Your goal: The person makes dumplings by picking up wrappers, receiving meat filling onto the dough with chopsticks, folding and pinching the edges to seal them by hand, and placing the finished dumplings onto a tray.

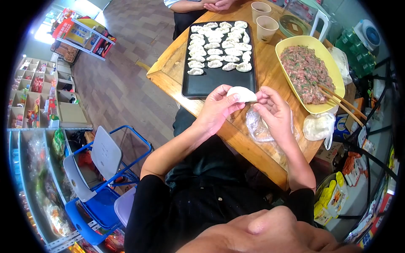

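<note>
A folded white dumpling (241,94) is held up between my two hands, over the near edge of the black tray. My left hand (219,107) is closed on its left end, thumb against the dough. The fingertips of my right hand (272,107) pinch at its right end. Rows of white dumplings (214,51) lie on the black tray (219,83). Beneath my right hand, a clear plastic bag (256,124) rests on the wooden table. To the right stands a yellow bowl (340,80) of minced filling (304,71), with chopsticks (344,102) leaning in it.
Two paper cups (266,28) stand beyond the tray. Another person's clasped hands (218,5) show at the far side of the wooden table (166,69). A white bag (318,126) lies by the bowl. Folding chairs (105,154) and shelves (33,130) are at left.
</note>
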A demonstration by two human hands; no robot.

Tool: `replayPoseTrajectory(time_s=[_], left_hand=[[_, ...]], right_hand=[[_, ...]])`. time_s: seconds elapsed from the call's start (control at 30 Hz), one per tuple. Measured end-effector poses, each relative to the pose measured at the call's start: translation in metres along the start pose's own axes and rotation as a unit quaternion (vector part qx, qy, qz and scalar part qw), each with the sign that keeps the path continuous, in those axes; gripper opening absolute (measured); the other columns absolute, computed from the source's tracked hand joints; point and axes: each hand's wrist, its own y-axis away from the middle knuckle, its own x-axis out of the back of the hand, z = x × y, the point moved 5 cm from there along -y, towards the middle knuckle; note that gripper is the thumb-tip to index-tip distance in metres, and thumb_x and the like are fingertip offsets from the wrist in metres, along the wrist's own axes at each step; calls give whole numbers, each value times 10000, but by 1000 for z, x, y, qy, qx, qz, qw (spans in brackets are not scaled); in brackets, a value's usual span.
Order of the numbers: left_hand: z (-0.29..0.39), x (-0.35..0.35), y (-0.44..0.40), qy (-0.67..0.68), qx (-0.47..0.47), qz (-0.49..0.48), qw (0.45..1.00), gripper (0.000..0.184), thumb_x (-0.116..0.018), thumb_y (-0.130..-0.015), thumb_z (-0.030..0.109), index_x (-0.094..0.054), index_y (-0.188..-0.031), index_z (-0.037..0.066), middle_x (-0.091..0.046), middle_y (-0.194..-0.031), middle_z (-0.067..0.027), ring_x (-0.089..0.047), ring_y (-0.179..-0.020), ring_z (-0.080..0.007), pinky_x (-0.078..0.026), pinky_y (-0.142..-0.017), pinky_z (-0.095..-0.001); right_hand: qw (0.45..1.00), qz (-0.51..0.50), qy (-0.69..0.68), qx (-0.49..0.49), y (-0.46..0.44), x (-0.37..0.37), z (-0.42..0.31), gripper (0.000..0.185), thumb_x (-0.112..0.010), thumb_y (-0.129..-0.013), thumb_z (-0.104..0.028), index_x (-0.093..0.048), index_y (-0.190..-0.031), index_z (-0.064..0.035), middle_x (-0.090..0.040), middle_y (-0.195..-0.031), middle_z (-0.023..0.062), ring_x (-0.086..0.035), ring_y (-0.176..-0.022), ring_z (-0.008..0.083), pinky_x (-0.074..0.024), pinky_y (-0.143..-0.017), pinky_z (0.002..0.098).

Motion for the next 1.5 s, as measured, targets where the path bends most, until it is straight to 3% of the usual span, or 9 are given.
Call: replayPoseTrajectory(time_s=[0.17, 0.3, 0.63, 0.83, 0.97, 1.03, 1.13, 1.2, 1.5], left_hand=[[0, -10, 5, 33, 35, 22, 999, 209, -665, -897, 55, -595, -1093, 38, -661, -1062, -98, -651, -941, -184, -548, -885, -340], [-2, -9, 5, -20, 37, 21, 999, 229, -679, -893, 74, -596, -1104, 39, -667, -1051, -94, -656, -903, -174, -546, -858, -333], [5, -14, 6, -113, -39, -11, 993, 168, -699, -878, 72, -603, -1013, 47, -660, -987, -57, -648, -887, -128, -532, -801, -264], [10, -18, 9, -170, -24, -20, 985, 156, -693, -875, 50, -630, -1013, 14, -663, -977, -57, -637, -863, -113, -518, -792, -247], [7, -11, 5, -234, 3, -15, 972, 155, -708, -867, 64, -644, -994, 1, -665, -936, -44, -623, -822, -97, -508, -761, -233], [7, -12, 1, -264, -17, -14, 964, 114, -711, -862, 110, -667, -934, 33, -646, -826, 7, -548, -708, -14, -393, -565, -159], [7, -11, -3, -339, -4, -10, 941, 127, -711, -861, 73, -652, -956, 14, -646, -853, -9, -562, -710, -40, -457, -627, -193], [8, -14, -3, -371, -34, -17, 928, 112, -703, -866, 78, -655, -949, 21, -633, -837, 1, -544, -695, -28, -443, -611, -190], [18, -29, 4, -437, -62, -77, 894, 99, -657, -901, 99, -654, -966, 26, -609, -877, 19, -504, -710, -10, -409, -605, -178]], right_hand=[[998, 3, -67, -12, 1, 1, 1, 473, -626, -876, 83, -463, -1313, 8, -544, -1067, 56, -563, -953, 103, -509, -822, 242], [996, 14, -87, -23, 1, 2, -2, 500, -614, -875, 99, -446, -1333, -6, -519, -1056, 50, -548, -958, 101, -495, -836, 239], [998, 9, -66, -6, 1, -3, 1, 513, -618, -875, 93, -429, -1342, 0, -539, -989, 40, -552, -925, 95, -479, -831, 234], [997, -9, -78, -19, 3, -4, 2, 522, -603, -888, 89, -398, -1360, 2, -552, -953, 46, -559, -887, 96, -472, -827, 235], [1000, -3, 4, 2, 4, -6, -2, 545, -615, -874, 82, -390, -1363, 0, -576, -922, 49, -576, -843, 96, -488, -776, 243], [998, -4, 62, 14, 5, -7, -1, 556, -625, -864, 81, -389, -1360, 2, -585, -903, 50, -584, -823, 98, -496, -750, 248], [983, -21, 156, 96, 7, -10, -4, 586, -650, -833, 82, -389, -1352, 8, -597, -865, 55, -596, -781, 114, -508, -703, 263], [964, -24, 222, 147, 9, -13, -11, 605, -666, -815, 84, -390, -1348, 7, -597, -852, 64, -599, -768, 132, -512, -691, 272], [959, 34, 226, 167, 9, -10, -14, 600, -656, -813, 85, -388, -1343, 0, -598, -911, 80, -612, -817, 161, -521, -747, 300]])
